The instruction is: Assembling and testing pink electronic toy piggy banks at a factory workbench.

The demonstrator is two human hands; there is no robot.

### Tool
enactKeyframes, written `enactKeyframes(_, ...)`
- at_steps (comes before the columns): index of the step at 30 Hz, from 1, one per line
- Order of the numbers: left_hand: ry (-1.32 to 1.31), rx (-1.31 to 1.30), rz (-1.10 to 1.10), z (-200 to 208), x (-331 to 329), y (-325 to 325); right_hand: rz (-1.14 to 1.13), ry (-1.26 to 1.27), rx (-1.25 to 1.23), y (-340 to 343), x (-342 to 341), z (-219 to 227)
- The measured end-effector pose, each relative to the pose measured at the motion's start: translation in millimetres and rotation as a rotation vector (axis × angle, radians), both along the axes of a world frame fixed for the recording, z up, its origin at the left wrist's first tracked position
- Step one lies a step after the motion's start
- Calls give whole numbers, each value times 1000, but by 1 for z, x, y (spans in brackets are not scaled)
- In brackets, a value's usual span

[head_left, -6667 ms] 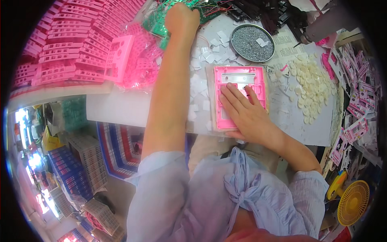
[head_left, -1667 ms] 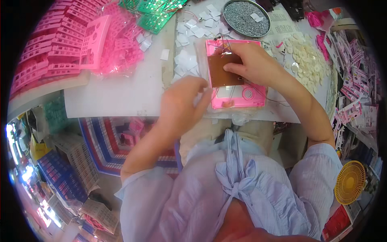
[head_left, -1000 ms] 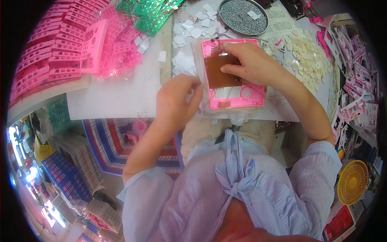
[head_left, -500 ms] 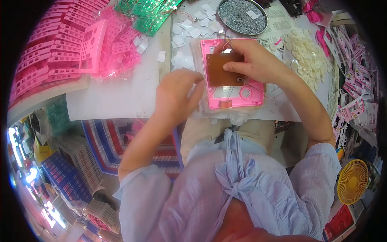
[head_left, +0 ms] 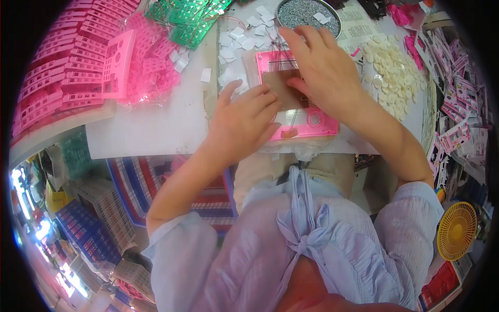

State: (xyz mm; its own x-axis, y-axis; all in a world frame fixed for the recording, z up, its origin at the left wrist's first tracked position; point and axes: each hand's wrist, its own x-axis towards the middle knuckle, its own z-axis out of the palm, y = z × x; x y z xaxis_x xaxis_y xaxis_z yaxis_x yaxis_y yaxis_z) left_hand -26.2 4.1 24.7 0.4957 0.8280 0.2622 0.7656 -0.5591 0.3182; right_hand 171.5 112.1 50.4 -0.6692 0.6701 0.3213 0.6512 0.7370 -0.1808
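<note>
A brown circuit board (head_left: 280, 88) lies over the pink plastic casing (head_left: 328, 126), with thin wires (head_left: 281, 61) running out past its upper edge. My right hand (head_left: 327, 75) is over the board's right part, fingers stretched toward the far side and apart, the thumb resting on the board. From the left, my left hand (head_left: 245, 118) reaches over the casing's left edge with its fingers spread, the tips at or close to the board's lower left edge. Whether they touch it I cannot tell. Beneath the board, a clear window and a round ring show in the casing.
A round tray of small screws (head_left: 312, 14) stands behind the casing, near scattered white squares (head_left: 244, 39). Off-white small parts (head_left: 392, 78) are heaped to the right. Green circuit boards (head_left: 189, 23) and stacked pink casings (head_left: 83, 62) lie left. Below the table edge sits a striped basket (head_left: 140, 187).
My right hand has loosened its pinch on the board and stretched its fingers away from me. The board now lies lower on the casing. My left hand has moved right and spread its fingers.
</note>
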Motion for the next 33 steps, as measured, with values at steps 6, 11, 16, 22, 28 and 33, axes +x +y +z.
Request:
enactKeyframes(6,-4,-47,-32,1,0,5,250,-110,-31,-53,26,-30)
enactKeyframes(11,23,-147,-46,10,2,10,368,-52,-168,-30,27,-18)
enactKeyframes(16,126,-315,-57,35,1,24,145,817,-109,28,89,27)
enactKeyframes(22,-74,14,53,9,33,185,-238,1578,-680,109,55,105)
enactKeyframes(28,328,32,-86,-24,66,227,86,1151,-617,108,83,61)
enactKeyframes(33,233,192,135,-45,61,239,69,1234,-650,102,70,43)
